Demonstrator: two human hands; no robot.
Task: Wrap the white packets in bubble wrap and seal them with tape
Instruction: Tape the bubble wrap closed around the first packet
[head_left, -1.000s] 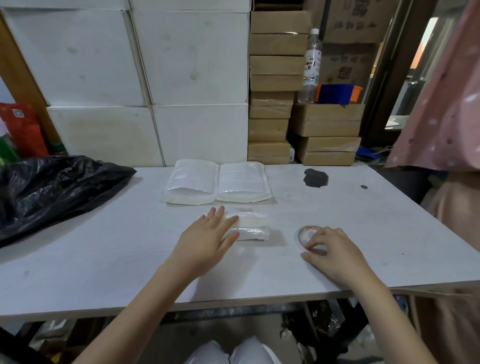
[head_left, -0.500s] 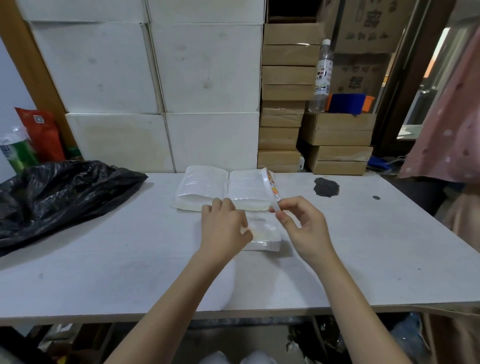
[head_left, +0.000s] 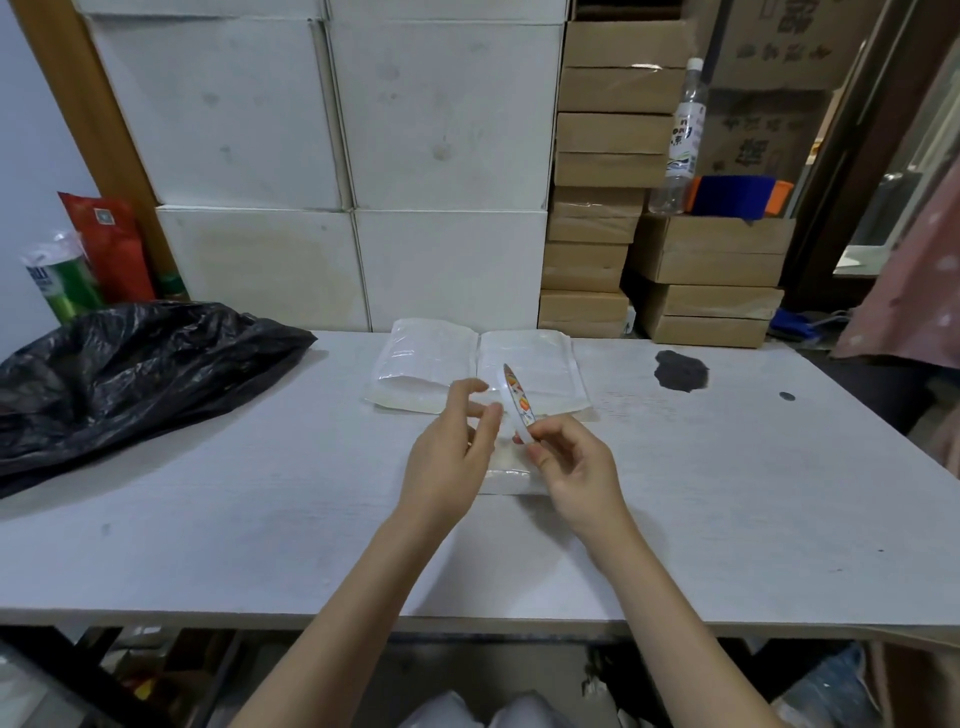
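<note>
Clear-plastic tape roll with orange print (head_left: 517, 402) stands edge-on, pinched in the right hand (head_left: 574, 467) grip. Left hand (head_left: 452, 457), fingers loosely spread, reaches toward its near face. Directly beneath both grips, on the white counter (head_left: 260, 519), lies the bubble-wrapped white packet (head_left: 506, 475).

no text clearly readable, blurred dark lettering on the clear bottle's white label (head_left: 685, 145), faint dark printed characters on the brown cartons (head_left: 763, 140) behind it, illegible white print on the green can (head_left: 57, 280)
</note>
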